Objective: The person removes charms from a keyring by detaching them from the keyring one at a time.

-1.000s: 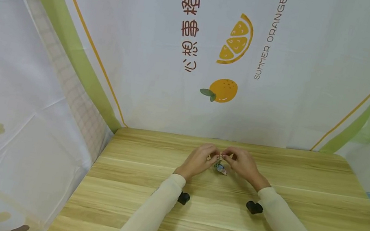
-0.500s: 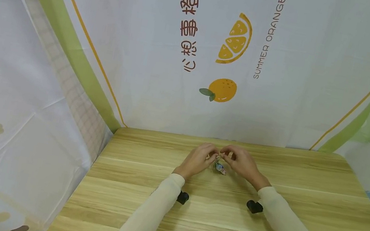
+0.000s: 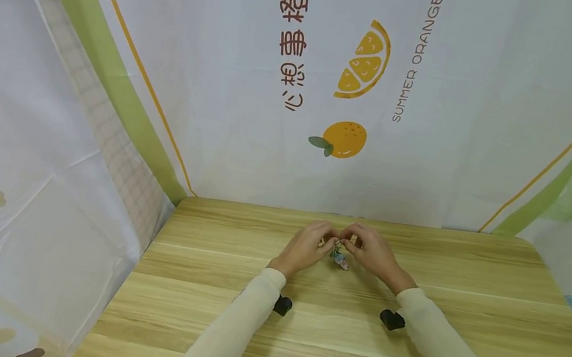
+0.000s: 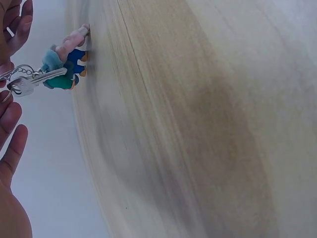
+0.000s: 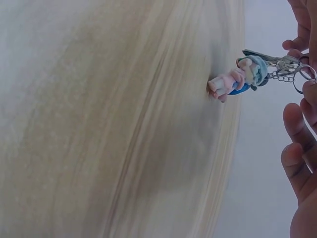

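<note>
Both hands meet over the far part of the table. My left hand and my right hand each pinch the metal key ring, their fingertips close together. In the right wrist view the split ring shows at the fingertips, with a short chain leading from it. A silver key hangs from the ring, beside a small figurine charm in pink, pale blue, dark blue and green. The charm dangles below the fingers. Where the fingertips grip the ring is partly hidden.
The wood-grain table spreads under the forearms. A printed white cloth with orange pictures stands behind its far edge, and more cloth hangs at both sides. Black wrist mounts stick out under the sleeves.
The right hand has shifted very slightly, bringing its fingertips closer to the left ones at the ring. The charm has turned a little. The left hand has stayed nearly still.
</note>
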